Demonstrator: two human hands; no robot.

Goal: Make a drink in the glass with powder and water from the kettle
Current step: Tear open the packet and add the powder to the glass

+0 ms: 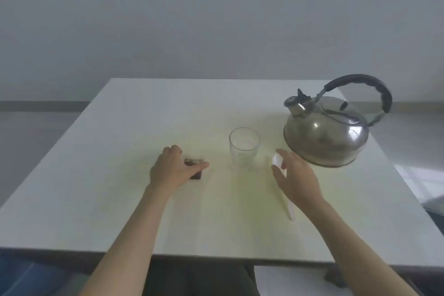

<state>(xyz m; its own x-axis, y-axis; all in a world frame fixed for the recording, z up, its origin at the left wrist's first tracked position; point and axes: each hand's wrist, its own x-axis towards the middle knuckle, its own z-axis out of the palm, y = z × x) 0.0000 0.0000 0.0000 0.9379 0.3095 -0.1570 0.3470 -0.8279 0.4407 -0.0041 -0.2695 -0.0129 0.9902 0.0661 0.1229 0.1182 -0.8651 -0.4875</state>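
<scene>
A white table (120,199) fills the lower half of the view, with a grey wall behind it. The largest thing on it is a steel whistling kettle (329,134) at the far right, upright, its black handle arched over the lid and its capped spout pointing left; what it holds cannot be seen. Left of the kettle and a little nearer, close to the table's middle, stands a clear drinking glass (243,148), upright and apart from everything else; it looks empty, with no liquid or powder visible inside. To its right, near the kettle's base, a white plastic spoon (284,190) lies flat, bowl toward the far side, handle running toward the near edge. The right hand (296,175) hovers over the spoon's bowl with fingers loosely spread and gripping nothing; whether a fingertip touches the spoon cannot be told. Left of the glass lies a small dark sachet (195,168), flat on the table. The left hand (171,169) rests on it, fingers curled and thumb stretched across its top, pinching it.
</scene>
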